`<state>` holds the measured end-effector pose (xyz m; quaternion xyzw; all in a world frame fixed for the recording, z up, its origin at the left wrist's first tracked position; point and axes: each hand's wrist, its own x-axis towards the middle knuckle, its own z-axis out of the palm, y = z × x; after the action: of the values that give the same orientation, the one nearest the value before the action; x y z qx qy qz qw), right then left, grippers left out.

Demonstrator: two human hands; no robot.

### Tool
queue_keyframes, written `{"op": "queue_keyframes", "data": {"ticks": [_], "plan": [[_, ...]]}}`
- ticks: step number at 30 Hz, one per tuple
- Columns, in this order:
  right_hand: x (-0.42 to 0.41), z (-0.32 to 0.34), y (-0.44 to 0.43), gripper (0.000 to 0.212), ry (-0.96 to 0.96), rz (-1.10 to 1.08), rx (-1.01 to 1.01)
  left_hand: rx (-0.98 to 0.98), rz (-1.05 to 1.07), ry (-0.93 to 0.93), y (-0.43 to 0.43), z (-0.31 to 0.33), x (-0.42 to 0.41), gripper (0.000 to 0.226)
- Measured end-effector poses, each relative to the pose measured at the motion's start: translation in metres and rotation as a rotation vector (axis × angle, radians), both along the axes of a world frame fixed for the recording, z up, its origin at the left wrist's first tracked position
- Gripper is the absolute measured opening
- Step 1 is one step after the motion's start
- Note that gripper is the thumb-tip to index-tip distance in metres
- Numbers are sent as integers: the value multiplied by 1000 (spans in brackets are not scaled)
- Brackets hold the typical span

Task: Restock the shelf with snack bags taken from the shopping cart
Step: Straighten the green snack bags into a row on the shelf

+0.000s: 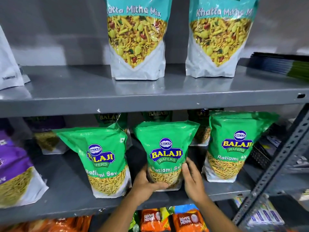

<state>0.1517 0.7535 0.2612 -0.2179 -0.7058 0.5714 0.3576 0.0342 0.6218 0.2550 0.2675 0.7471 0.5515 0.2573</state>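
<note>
The middle green Ratlami Sev bag (164, 153) stands upright on the middle shelf (66, 186), near its front edge. Both hands grip its lower part. The left hand (147, 183) wraps the bag's lower left corner, with its fingers (163, 186) curled across the front bottom. The right hand (190, 178) presses flat against the bag's right side, fingers (185, 167) extended upward and closed on the pouch.

A second green bag (103, 158) stands just to the left, tilted slightly. A third green bag (234, 146) stands to the right, apart from the held one. More bags of the same brand stand in a back row, partly hidden.

The upper shelf (83, 91) carries two Khatta Mitha Mix pouches (137, 39), upright and side by side. A purple bag (15, 171) leans at the far left of the middle shelf. Orange packets (153, 220) show below.
</note>
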Motion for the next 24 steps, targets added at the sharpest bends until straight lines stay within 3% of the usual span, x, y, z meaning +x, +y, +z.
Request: {"op": "queue_keyframes", "data": {"ticks": [3, 6, 11, 15, 19, 24], "plan": [[-4, -7, 14, 43, -19, -135, 12, -22, -16, 3, -2, 0, 1, 60], [-7, -8, 9, 19, -52, -241, 19, -21, -25, 5, -3, -3, 1, 63], [-15, -7, -9, 14, 48, -349, -105, -7, -40, -23, -6, 0, 2, 71], [-16, -14, -21, 42, 20, -248, -217, 11, -51, -61, -6, 1, 4, 69], [-15, -8, -23, 43, 5, -235, -202, 23, -73, -95, -5, 2, 5, 65], [-17, -10, -31, 44, 44, -305, -203, 48, -91, -99, -13, -4, 7, 77]]}}
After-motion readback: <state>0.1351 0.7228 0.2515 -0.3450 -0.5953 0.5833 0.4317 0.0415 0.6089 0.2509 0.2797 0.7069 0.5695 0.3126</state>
